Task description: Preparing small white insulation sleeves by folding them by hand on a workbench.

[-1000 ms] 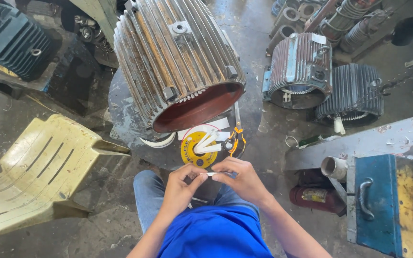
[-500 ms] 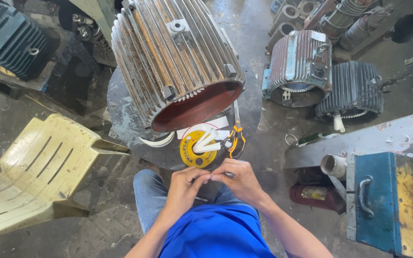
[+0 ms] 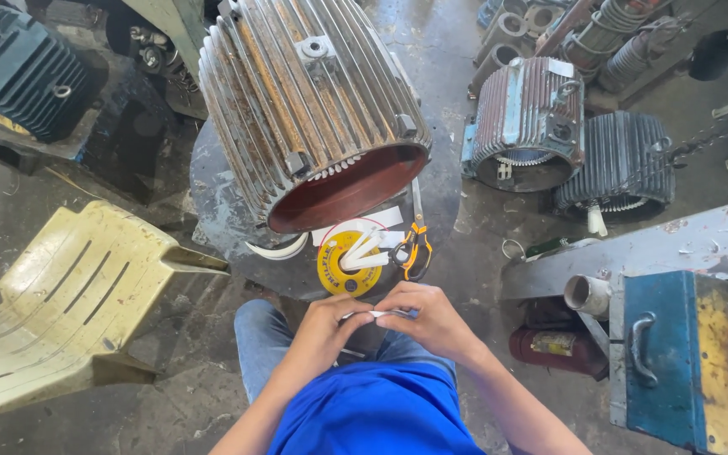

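My left hand (image 3: 323, 329) and my right hand (image 3: 431, 317) meet over my lap and pinch a small white strip (image 3: 378, 313) between their fingertips. Just beyond them on a dark round table (image 3: 221, 211) lies a yellow reel (image 3: 343, 267) with white strips (image 3: 364, 253) across it, and scissors with orange-and-black handles (image 3: 413, 250) beside it. A large ribbed motor housing (image 3: 313, 109) lies tilted on the table, its open reddish end facing me.
A yellow plastic chair (image 3: 61, 303) stands at the left. Two more ribbed motor housings (image 3: 524, 126) (image 3: 617, 164) sit on the floor at the right, near a blue-and-yellow metal box (image 3: 693, 354) with a handle, a grey pipe end (image 3: 587, 295) and a red canister (image 3: 549, 345).
My hands have stayed together on the white strip, with only small finger shifts. The view has drifted slightly.
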